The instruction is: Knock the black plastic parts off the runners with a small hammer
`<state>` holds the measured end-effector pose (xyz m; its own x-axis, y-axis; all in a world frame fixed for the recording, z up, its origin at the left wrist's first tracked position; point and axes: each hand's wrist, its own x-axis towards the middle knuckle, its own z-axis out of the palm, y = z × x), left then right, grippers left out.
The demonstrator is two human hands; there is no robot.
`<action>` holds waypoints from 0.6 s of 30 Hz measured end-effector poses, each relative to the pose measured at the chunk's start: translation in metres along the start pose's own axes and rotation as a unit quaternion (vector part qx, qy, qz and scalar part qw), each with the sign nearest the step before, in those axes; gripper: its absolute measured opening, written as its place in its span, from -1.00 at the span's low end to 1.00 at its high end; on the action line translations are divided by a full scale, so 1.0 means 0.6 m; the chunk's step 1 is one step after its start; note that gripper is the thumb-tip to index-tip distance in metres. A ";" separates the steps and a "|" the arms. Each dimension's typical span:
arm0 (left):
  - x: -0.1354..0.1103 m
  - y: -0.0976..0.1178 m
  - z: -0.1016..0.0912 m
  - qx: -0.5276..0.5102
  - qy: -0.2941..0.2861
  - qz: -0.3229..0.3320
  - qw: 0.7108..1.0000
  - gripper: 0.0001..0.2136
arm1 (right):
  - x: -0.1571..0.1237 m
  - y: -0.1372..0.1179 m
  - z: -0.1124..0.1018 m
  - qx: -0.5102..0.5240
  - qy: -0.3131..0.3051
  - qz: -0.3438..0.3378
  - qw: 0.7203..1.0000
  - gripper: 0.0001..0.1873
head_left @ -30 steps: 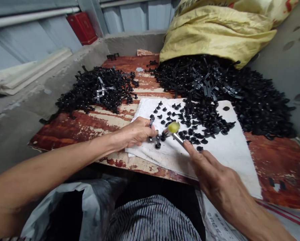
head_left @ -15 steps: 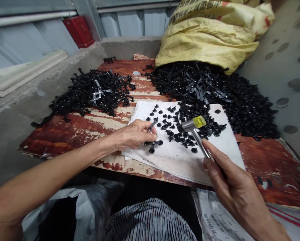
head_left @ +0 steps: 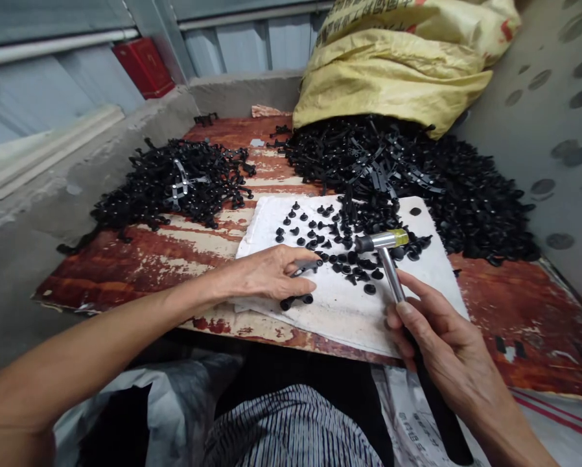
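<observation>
My right hand (head_left: 441, 337) is closed around a small mallet (head_left: 391, 275) with a black handle, a metal shaft and a head black at one end, yellow at the other. The mallet head is above the right part of a white cloth (head_left: 339, 324). Over the cloth's left side, my left hand (head_left: 276, 271) pinches a black jointed bracket (head_left: 306, 266) between thumb and fingers. Part of the bracket is hidden by the hand; its round ends show below the thumb. Several small black round-based pegs (head_left: 353, 258) lie scattered just right of the left hand.
A heap of black linked parts (head_left: 174, 178) lies on the worn red-brown board (head_left: 169, 263) at left. A yellow woven sack (head_left: 393, 84) at the back spills a bigger black pile (head_left: 369, 159). A concrete ledge (head_left: 77, 188) borders the left side; a spotted panel (head_left: 558, 130) stands right.
The mallet has turned so its head lies more level, and its black handle now shows below my right hand. My left hand has turned the bracket, bringing it flatter over the cloth.
</observation>
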<state>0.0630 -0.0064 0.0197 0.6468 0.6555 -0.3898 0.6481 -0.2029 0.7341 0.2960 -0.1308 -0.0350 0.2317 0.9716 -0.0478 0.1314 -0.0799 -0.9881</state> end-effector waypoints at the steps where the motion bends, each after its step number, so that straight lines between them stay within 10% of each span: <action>1: -0.003 -0.003 -0.004 0.004 0.011 -0.010 1.000 -0.43 | 0.000 0.001 0.000 0.001 0.002 0.001 1.000 -0.44; 18: -0.018 -0.018 0.004 -0.076 -0.002 0.022 0.997 -0.55 | -0.004 0.010 -0.001 0.060 0.019 0.005 0.998 -0.51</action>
<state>0.0503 -0.0132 0.0146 0.6748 0.6451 -0.3583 0.5516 -0.1183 0.8257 0.2966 -0.1336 -0.0404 0.2695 0.9615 -0.0535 0.0124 -0.0590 -0.9982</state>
